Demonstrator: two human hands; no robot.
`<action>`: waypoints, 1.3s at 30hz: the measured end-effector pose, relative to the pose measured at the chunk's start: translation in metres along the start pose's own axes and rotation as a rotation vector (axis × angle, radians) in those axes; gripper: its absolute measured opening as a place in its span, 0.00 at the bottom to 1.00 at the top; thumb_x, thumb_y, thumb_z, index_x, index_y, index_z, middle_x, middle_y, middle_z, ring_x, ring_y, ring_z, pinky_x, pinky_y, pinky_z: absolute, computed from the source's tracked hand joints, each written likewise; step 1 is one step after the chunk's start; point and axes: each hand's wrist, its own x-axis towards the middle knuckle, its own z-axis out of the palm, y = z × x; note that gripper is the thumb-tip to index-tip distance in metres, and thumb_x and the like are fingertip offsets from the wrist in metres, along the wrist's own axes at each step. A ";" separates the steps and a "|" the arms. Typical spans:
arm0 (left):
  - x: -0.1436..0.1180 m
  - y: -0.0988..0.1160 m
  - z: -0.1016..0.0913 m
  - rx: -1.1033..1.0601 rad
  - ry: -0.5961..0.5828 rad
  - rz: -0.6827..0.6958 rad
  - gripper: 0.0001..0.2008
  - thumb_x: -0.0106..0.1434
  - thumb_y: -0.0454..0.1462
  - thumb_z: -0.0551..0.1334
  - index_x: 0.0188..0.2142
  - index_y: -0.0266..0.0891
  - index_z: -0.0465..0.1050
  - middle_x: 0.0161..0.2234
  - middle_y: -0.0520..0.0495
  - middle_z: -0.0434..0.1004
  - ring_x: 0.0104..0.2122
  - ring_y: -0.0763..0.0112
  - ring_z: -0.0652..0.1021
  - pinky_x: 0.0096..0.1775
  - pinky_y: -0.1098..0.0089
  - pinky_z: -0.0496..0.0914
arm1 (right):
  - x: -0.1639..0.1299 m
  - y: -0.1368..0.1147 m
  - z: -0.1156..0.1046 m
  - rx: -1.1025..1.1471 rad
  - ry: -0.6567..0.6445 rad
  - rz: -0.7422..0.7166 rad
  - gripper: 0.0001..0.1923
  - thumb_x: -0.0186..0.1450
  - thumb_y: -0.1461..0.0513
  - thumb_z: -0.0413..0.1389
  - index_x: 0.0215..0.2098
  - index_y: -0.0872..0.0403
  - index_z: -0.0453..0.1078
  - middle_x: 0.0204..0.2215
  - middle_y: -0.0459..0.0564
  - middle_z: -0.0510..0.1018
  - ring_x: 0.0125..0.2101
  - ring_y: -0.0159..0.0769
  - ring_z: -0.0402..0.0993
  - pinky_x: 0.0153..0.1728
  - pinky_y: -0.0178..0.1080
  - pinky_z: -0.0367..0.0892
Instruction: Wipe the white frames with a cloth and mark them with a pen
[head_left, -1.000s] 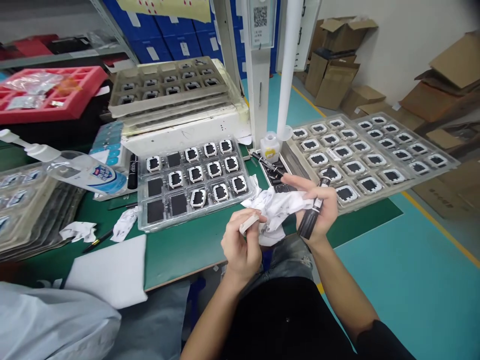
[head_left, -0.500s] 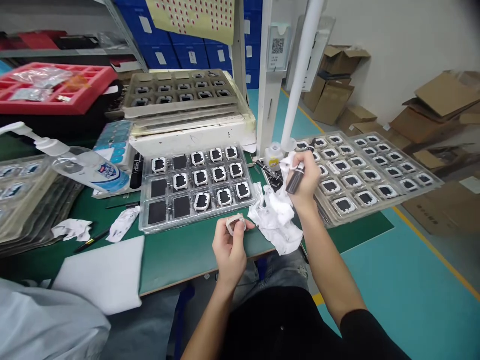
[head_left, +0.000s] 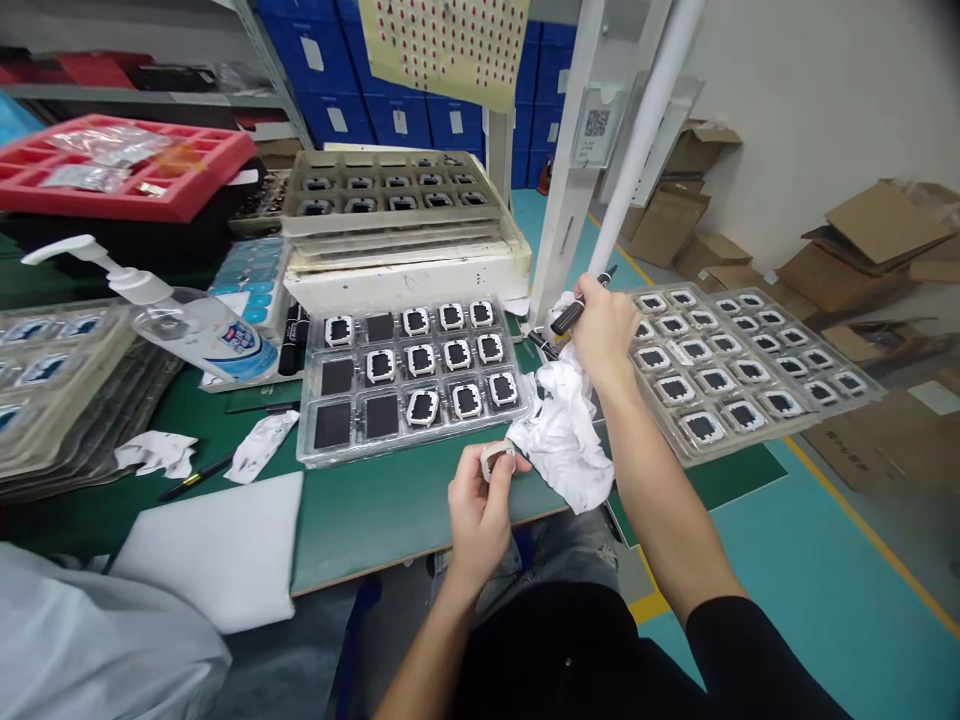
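Observation:
Between the thumb and fingers of my left hand (head_left: 480, 515) is a small silvery watch case (head_left: 495, 460), held above the table's front edge. My right hand (head_left: 604, 325) grips a black marker pen (head_left: 568, 317), its thick end sticking out to the left and its thin end pointing up and right. Below that hand lies a crumpled white cloth (head_left: 566, 445) with dark smudges. Left of the cloth, a clear plastic tray (head_left: 405, 440) holds several similar cases with dark centres; some of its pockets show only black pads (head_left: 332, 425).
More filled trays (head_left: 690, 450) lie at the right. Behind the front tray stand stacked trays (head_left: 397, 245) and a white post (head_left: 570, 200). A pump bottle (head_left: 202, 330), paper scraps (head_left: 259, 447) and a white foam sheet (head_left: 217, 550) are leftward, beside another person's sleeve (head_left: 97, 640).
My right hand has moved up and slightly left over the cloth with the marker pen, now covering the small white bottle. The view has shifted left; my left hand still holds the watch case.

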 end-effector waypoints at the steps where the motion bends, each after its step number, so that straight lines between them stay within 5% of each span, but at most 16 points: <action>1: -0.001 0.000 -0.001 0.006 -0.010 -0.003 0.11 0.82 0.44 0.64 0.43 0.42 0.79 0.38 0.49 0.85 0.40 0.68 0.83 0.47 0.68 0.74 | 0.001 0.000 0.000 -0.009 -0.002 0.016 0.11 0.72 0.59 0.52 0.46 0.45 0.77 0.36 0.54 0.83 0.40 0.55 0.81 0.41 0.45 0.63; 15: -0.004 0.003 -0.005 0.072 -0.126 -0.032 0.11 0.83 0.44 0.62 0.45 0.42 0.79 0.40 0.47 0.86 0.42 0.65 0.83 0.48 0.67 0.73 | 0.012 0.009 -0.004 0.037 0.027 0.224 0.12 0.70 0.48 0.63 0.46 0.43 0.76 0.47 0.57 0.87 0.50 0.61 0.84 0.46 0.49 0.73; 39: -0.002 0.003 -0.006 0.119 -0.150 0.005 0.11 0.83 0.43 0.63 0.44 0.43 0.81 0.39 0.49 0.86 0.41 0.66 0.82 0.48 0.67 0.71 | 0.027 0.025 0.002 0.058 -0.092 0.168 0.18 0.64 0.44 0.67 0.36 0.45 0.69 0.43 0.58 0.85 0.46 0.57 0.80 0.47 0.51 0.75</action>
